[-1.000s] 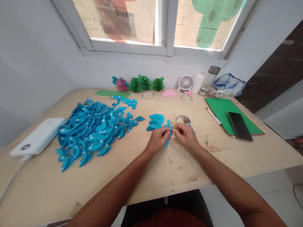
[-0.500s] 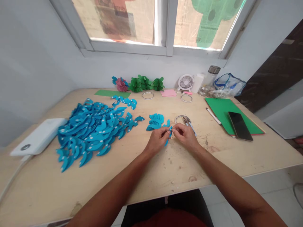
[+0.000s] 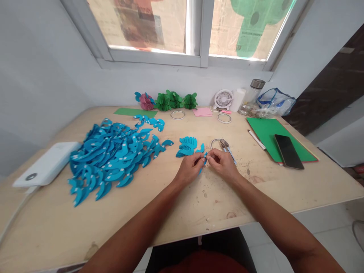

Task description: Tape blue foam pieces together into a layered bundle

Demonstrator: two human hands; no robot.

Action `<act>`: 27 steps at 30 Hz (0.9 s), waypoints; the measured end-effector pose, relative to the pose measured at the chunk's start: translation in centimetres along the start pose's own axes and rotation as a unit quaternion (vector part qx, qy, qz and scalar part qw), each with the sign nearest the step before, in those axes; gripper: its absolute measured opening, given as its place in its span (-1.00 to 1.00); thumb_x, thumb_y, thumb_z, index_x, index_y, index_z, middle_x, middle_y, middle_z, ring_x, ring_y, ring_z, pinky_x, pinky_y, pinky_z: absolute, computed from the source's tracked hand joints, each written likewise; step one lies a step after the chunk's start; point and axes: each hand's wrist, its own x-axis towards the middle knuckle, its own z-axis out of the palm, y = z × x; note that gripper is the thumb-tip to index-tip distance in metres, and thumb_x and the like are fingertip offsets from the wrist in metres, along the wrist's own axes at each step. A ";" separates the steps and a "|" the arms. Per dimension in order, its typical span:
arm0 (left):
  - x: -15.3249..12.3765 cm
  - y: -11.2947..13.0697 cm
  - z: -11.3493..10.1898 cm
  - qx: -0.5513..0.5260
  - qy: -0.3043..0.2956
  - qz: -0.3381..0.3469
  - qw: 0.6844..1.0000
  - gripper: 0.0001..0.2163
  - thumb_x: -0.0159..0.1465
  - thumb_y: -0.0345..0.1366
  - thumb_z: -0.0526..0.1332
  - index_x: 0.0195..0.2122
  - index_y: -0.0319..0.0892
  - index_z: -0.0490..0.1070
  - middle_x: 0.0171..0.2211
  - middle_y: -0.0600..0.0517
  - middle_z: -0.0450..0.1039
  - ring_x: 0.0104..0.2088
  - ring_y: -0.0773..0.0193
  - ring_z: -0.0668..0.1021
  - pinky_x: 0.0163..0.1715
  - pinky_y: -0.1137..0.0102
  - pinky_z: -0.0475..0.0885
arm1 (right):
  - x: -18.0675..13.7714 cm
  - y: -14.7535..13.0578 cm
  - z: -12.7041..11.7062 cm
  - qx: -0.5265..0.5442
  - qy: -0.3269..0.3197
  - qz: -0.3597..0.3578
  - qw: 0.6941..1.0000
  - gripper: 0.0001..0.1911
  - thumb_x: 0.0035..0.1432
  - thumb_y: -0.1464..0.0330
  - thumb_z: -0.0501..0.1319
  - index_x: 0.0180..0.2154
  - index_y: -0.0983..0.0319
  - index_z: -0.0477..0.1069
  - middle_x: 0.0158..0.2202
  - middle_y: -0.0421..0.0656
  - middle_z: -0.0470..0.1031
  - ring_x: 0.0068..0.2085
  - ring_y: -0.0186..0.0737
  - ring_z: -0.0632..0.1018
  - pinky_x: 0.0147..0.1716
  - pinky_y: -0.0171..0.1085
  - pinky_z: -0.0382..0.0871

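Between the fingertips of both hands is a small curved blue paper piece (image 3: 205, 156) with a white patch on it. My left hand (image 3: 191, 167) pinches it from the left, and my right hand (image 3: 221, 161) closes on its right side. Just beyond my left hand lies a small stack of blue paper pieces (image 3: 186, 146). A large heap of curved blue paper pieces (image 3: 110, 155), many with white patches, spreads over the left of the table. Scissors (image 3: 227, 148) and a tape roll (image 3: 215, 140) lie beyond my right hand.
On the right, a phone (image 3: 288, 151) rests on green sheets (image 3: 267, 132) beside a pen (image 3: 256, 139). At the left stands a white power bank (image 3: 47, 163) with a cable. Along the wall are green paper ornaments (image 3: 174, 100), a small fan (image 3: 223, 99) and a bottle (image 3: 254, 91).
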 end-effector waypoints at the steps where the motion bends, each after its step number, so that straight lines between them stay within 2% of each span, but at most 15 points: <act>1: 0.0 0.0 0.0 0.006 -0.001 0.003 1.000 -0.78 0.20 -0.27 0.00 -0.48 -0.20 0.37 -0.55 0.10 0.36 -0.48 0.35 0.39 -0.46 0.47 0.25 | 0.0 0.0 0.0 0.000 0.001 0.001 1.000 -0.87 0.05 0.37 0.10 -0.48 0.26 0.36 -0.66 -0.30 0.23 -0.61 -0.43 0.22 -0.61 -0.41 0.04; 15: -0.1 0.1 -0.1 0.036 0.006 0.026 0.999 -0.76 0.20 -0.25 0.00 -0.48 -0.20 0.38 -0.56 0.08 0.36 -0.48 0.34 0.38 -0.45 0.46 0.26 | -0.1 -0.3 0.1 -0.016 0.017 0.012 1.000 -0.85 0.04 0.35 0.09 -0.49 0.25 0.35 -0.67 -0.30 0.24 -0.61 -0.42 0.23 -0.61 -0.42 0.04; 27: -0.1 0.4 -0.1 0.062 0.018 0.005 0.998 -0.73 0.20 -0.21 -0.02 -0.59 -0.20 0.26 -0.62 0.11 0.22 -0.52 0.37 0.30 -0.50 0.48 0.18 | -0.1 -0.4 0.1 -0.025 0.016 0.017 0.999 -0.87 0.03 0.36 0.11 -0.50 0.25 0.35 -0.66 -0.30 0.25 -0.61 -0.42 0.24 -0.60 -0.41 0.05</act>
